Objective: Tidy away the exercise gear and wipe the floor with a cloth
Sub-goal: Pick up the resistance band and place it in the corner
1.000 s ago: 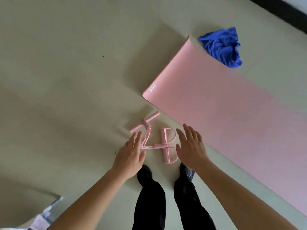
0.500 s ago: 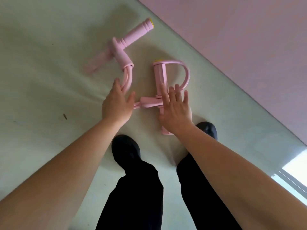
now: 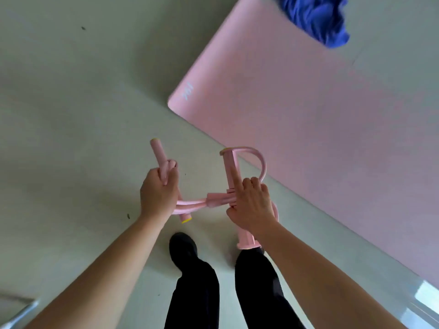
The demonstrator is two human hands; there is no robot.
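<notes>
While it hangs above the floor (image 3: pixel 71 138), the pink pedal puller (image 3: pixel 202 203) spans both hands: left grip (image 3: pixel 158 195) clenched round its handle (image 3: pixel 157 150), right grip (image 3: pixel 251 207) clasping the footbar (image 3: pixel 230 167). Judged light, tubes floppy; hold both bars.

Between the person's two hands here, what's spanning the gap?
In the head view, the puller's pink elastic tubes run from the left hand, which grips the handle bar, to the right hand, which grips the pedal bar.

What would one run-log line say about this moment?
left hand: grips foam handle of pink rubber-tube pull exerciser | right hand: grips its pedal bar | pink yoga mat: unrolled | crumpled blue cloth: untouched
</notes>
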